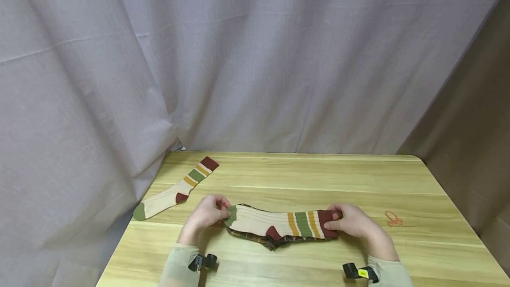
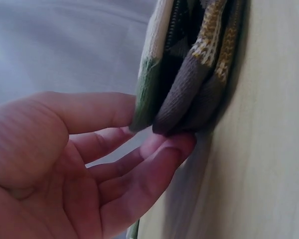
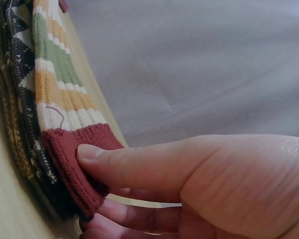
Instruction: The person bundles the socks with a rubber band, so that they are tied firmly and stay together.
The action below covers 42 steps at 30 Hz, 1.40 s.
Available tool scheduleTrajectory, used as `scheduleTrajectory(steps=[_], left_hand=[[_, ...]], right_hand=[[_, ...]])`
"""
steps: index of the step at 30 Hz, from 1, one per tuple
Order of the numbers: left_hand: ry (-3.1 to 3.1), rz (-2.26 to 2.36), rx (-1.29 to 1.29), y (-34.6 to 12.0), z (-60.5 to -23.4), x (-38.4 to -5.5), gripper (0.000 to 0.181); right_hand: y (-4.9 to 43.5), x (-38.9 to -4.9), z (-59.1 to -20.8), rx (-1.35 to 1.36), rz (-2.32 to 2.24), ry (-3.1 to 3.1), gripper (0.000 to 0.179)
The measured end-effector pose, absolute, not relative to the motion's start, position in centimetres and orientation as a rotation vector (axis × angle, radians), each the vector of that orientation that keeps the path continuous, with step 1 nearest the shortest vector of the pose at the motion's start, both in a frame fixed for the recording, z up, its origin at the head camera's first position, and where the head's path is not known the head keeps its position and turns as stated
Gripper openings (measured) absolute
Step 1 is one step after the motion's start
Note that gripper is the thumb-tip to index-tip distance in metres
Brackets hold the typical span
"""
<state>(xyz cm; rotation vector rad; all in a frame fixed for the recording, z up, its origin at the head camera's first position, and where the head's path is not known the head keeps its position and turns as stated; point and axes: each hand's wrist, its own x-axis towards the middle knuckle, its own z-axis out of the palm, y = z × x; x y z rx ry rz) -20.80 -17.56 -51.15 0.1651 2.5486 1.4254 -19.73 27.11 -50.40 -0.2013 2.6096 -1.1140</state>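
A cream sock [image 1: 259, 220] with a green toe, maroon heel and cuff, and yellow and green stripes lies flat on top of darker patterned socks [image 1: 255, 236]. The left hand [image 1: 209, 211] is at the toe end, thumb against the green toe [image 2: 145, 94] and fingertips by the dark toes [image 2: 182, 92] below. At the other end the right hand [image 1: 350, 220] pinches the maroon cuff [image 3: 74, 164], its thumb on top. Beneath that cuff, a black-and-white sock [image 3: 25, 89] and a brown one [image 3: 10, 109] show their edges in the right wrist view.
Another striped sock [image 1: 163, 200] of the same pattern lies slanted at the table's left side. An orange looped cord [image 1: 393, 219] rests right of the right hand. Grey curtains [image 1: 255, 65] hang behind the wooden table [image 1: 311, 176] and along its left.
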Motion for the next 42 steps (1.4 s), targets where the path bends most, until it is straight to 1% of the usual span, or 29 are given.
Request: scheduleTrajectory(steps=[5,10,15,23,29,35,42], left_hand=[[2.699,1.481,0.113,-18.5,-50.3,-21.1,0.010],[2.893,1.479,-0.025,-20.0,-49.8,-21.9,0.019],[2.969,1.497,-0.138,-21.8,-49.7,-23.4,0.030],[3.061,1.345,-0.032,-24.5,-50.2,-25.1,0.039],[3.115,1.250,-0.050,-26.2,-51.3,-26.2,0.042],[3.091,1.290,-0.087,-27.5,-52.1,-26.7,0.039],[3.097,1.250,-0.088,-27.7,-52.7,-26.7,0.037]], right_hand=[[27.0,-19.9,-49.7,-0.247,-1.095,2.638,0.046],[27.0,-19.8,-48.9,-0.249,-1.100,2.696,0.043],[27.2,-19.5,-48.2,-0.263,-1.143,2.772,0.041],[27.0,-19.3,-47.8,-0.285,-1.186,2.861,0.036],[26.5,-19.2,-47.5,-0.280,-1.201,2.885,0.034],[26.5,-19.2,-47.5,-0.259,-1.208,2.890,0.034],[26.5,-19.1,-47.5,-0.265,-1.226,2.891,0.032]])
